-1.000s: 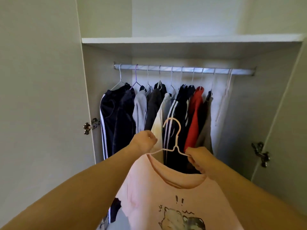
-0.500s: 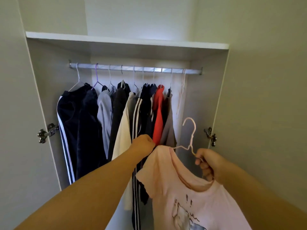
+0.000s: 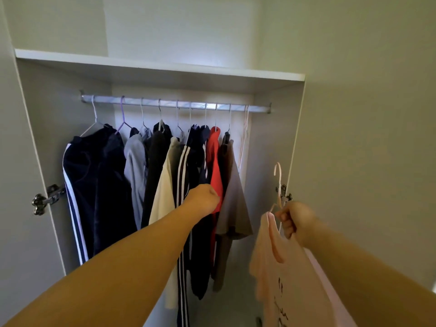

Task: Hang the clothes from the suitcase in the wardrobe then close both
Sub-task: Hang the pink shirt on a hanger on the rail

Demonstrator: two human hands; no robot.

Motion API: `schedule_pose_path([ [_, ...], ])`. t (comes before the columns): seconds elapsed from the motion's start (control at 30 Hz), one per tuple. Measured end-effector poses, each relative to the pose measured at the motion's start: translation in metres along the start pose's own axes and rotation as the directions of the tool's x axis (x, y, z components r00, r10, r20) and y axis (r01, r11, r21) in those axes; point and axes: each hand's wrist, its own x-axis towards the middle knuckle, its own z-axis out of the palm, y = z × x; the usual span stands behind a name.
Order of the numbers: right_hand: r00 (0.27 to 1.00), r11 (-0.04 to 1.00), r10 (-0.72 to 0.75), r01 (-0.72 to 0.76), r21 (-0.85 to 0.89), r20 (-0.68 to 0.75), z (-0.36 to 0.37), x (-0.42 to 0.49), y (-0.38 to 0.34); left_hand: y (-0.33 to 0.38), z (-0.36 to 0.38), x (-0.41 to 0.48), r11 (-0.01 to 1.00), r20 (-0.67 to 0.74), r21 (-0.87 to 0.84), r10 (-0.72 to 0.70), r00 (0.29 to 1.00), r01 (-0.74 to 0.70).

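Observation:
My right hand (image 3: 296, 221) grips a pale pink hanger (image 3: 278, 185) just below its hook. A pink printed T-shirt (image 3: 287, 279) hangs from it, at the right in front of the wardrobe's right side. My left hand (image 3: 204, 199) is stretched into the wardrobe with its fingers curled. It sits in front of the red garment (image 3: 215, 166), and no cloth shows in its grip. The metal rail (image 3: 174, 104) carries several hung clothes. An empty pink hanger (image 3: 244, 138) hangs at the rail's right end. The suitcase is out of view.
The wardrobe stands open, with door hinges at the left (image 3: 44, 200) and right (image 3: 284, 193). A white shelf (image 3: 160, 69) runs above the rail. The right door (image 3: 365, 138) is close beside my right hand. There is a gap on the rail right of the brown-grey garment (image 3: 233, 197).
My left hand let go of the T-shirt's shoulder and moved to the hung clothes. My right hand carried the hanger and shirt to the right, and the shirt now hangs edge-on.

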Motion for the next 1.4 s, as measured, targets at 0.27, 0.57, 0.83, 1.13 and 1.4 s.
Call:
schedule_pose_path([
  [0.27, 0.988, 0.978, -0.14, 0.127, 0.167, 0.07, 0.02, 0.058, -0.033, 0.015, -0.004, 0.055, 1.0, -0.045, -0.024, 0.016, 0.999, -0.017],
  [0.57, 0.965, 0.957, -0.26, 0.252, 0.141, 0.044, 0.033, 0.16, -0.093, 0.058, 0.017, 0.162, 0.993, -0.087, -0.01, 0.12, 0.989, -0.122],
  [0.83, 0.94, 0.927, -0.339, 0.338, 0.162, -0.026, 0.061, 0.261, -0.158, 0.082, 0.021, 0.261, 0.98, -0.127, -0.061, 0.181, 0.975, -0.189],
  [1.13, 0.893, 0.893, -0.446, 0.448, 0.04, -0.057, 0.095, 0.335, -0.238, 0.125, -0.013, 0.37, 0.719, -0.351, 0.56, 0.656, 0.669, -0.412],
  [1.4, 0.892, 0.888, -0.443, 0.423, -0.179, -0.094, 0.095, 0.38, -0.261, 0.139, -0.009, 0.437, 0.552, -0.171, 0.796, 0.599, 0.782, -0.248],
])
